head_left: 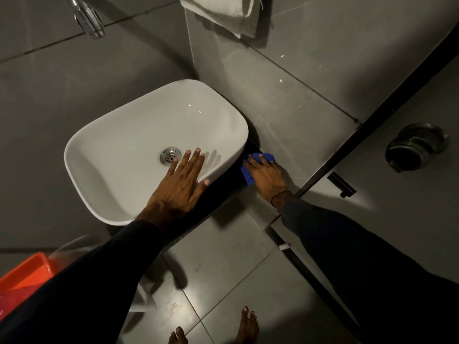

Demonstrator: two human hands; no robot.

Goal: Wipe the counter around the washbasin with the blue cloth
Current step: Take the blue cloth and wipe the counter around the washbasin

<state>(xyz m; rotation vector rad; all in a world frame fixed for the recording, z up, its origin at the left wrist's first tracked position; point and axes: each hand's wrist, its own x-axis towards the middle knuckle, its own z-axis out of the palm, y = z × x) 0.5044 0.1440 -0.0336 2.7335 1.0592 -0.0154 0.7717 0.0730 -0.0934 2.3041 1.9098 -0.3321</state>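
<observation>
- right hand [267, 173] pressed flat on blue cloth [248, 177], fingers spread over it; cloth on dark counter [223, 192] strip just right of washbasin [139, 135], touching its side
- left hand [180, 184] spread flat on basin rim, holding nothing
- counter runs along the basin's right side, toward the wall; right hand nearer
- cloth mostly hidden under hand; counter dark, hard to read

Dim, hard shadows, wide-angle edge distortion

Washbasin [139, 135] was white; cloth [248, 176] bright blue; counter [224, 192] black; wall tiles [285, 100] grey, faintly veined; tub [27, 271] orange; towel [223, 13] white.
</observation>
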